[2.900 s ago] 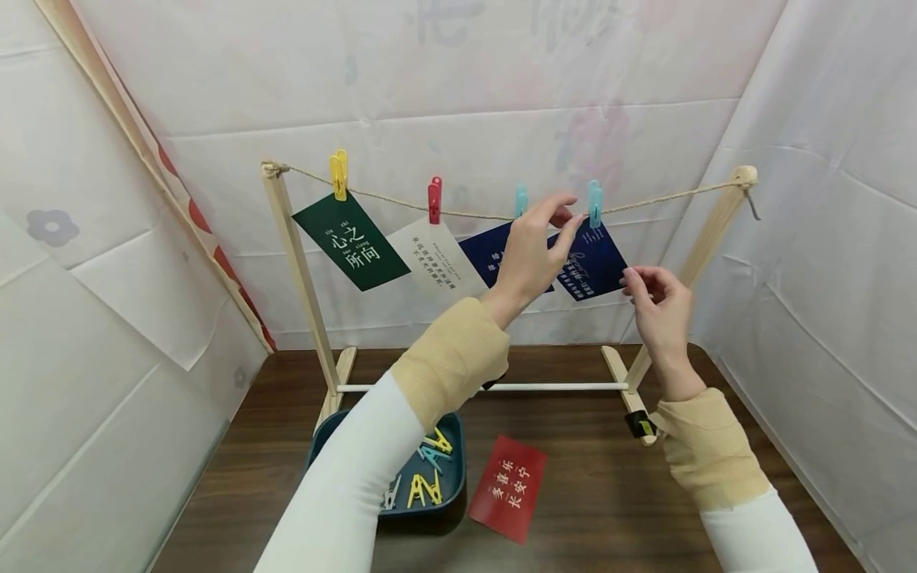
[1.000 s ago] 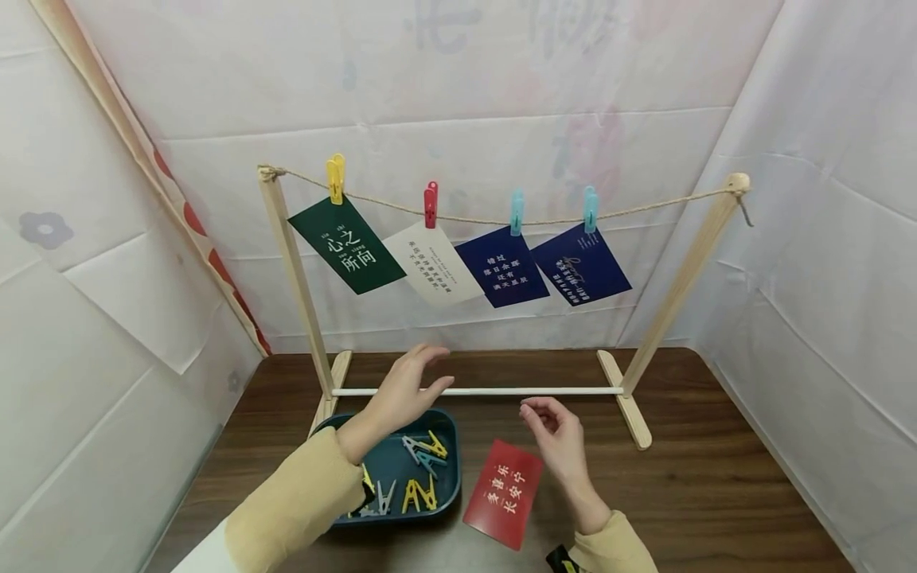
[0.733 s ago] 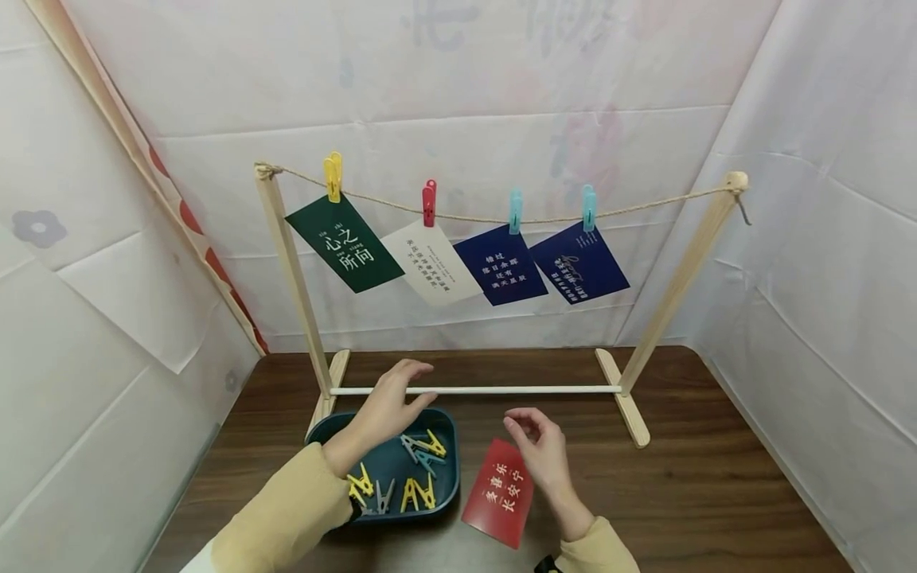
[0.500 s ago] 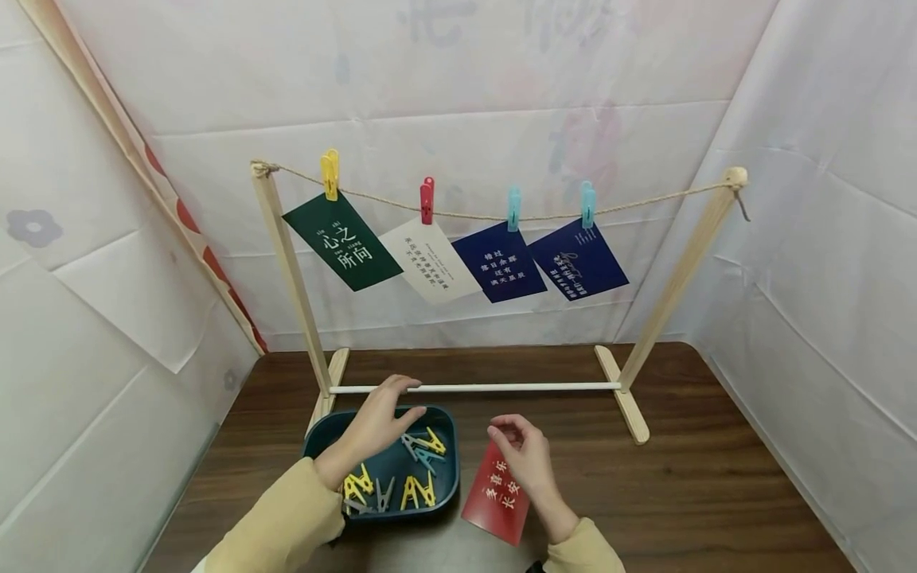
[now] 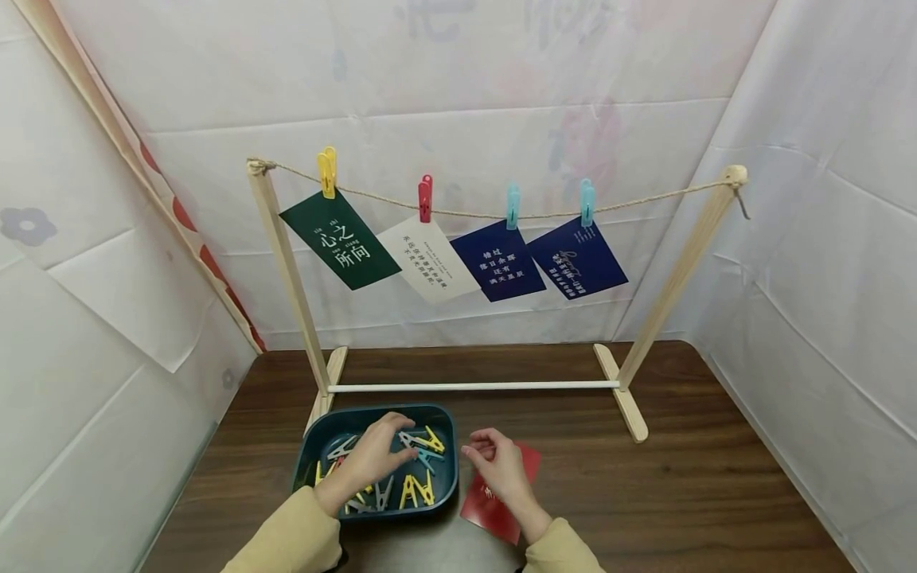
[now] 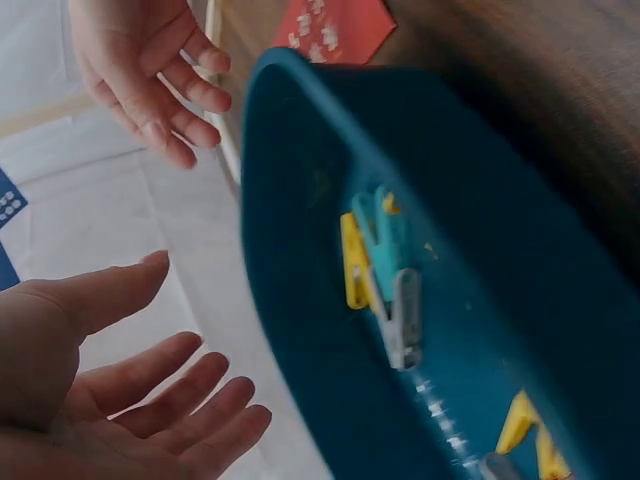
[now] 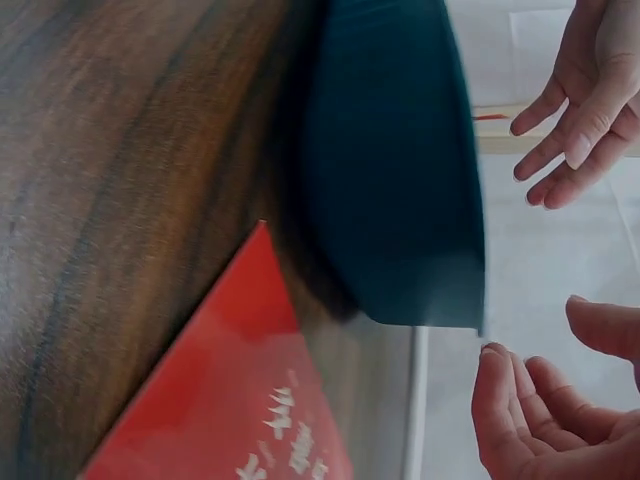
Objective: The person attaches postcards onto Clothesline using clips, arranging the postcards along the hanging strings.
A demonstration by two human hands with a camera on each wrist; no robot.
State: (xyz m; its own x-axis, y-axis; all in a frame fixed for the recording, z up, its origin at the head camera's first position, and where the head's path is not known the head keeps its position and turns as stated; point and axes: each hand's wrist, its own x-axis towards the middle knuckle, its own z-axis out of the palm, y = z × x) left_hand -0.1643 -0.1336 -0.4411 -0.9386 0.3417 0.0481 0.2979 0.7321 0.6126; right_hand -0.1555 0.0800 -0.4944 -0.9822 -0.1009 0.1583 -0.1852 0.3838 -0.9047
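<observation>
Head view: both hands down from the line; left hand (image 5: pixel 376 455) open over clip tray (image 5: pixel 315 446), right hand (image 5: pixel 497 469) open above red card (image 5: pixel 494 509) — next card's pickup starting.

**Free room and obstacles around the rack**

Rack crossbar (image 5: pixel 473 387) spans the table (image 5: pixel 716 493) low, between the two uprights; passage over it is open up to the hanging cards (image 5: pixel 501 259). Blue tray (image 5: pixel 308 454) sits at the front-left, against the left foot, red card (image 5: pixel 526 461) just right of it. Right half of the table, front of the right foot (image 5: pixel 622 406), lies bare. Cloth walls close left, back, right.
</observation>
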